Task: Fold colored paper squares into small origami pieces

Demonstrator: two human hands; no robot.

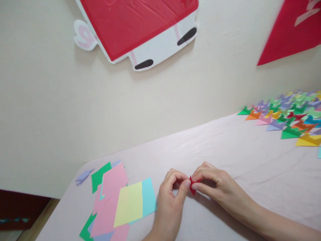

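A small piece of folded red paper (192, 187) is pinched between my two hands, just above the pale tablecloth. Thumb and fingers of my left hand (173, 190) close on its left side. My right hand (215, 182) grips the right side the same way, so much of the paper is covered by fingertips. Beside my left hand lies a loose pile of coloured paper sheets, with a yellow sheet (129, 204) and a light blue sheet (149, 197) on top, over pink sheets (114, 180) and a green sheet (100, 175).
Several rows of folded paper birds (292, 132) in many colours stand at the far right. A lilac folded paper piece (84, 176) lies near the table's left edge. The table (200, 144) meets a pale wall with a red-and-white cartoon cutout (150, 26) and a red sign (288, 36).
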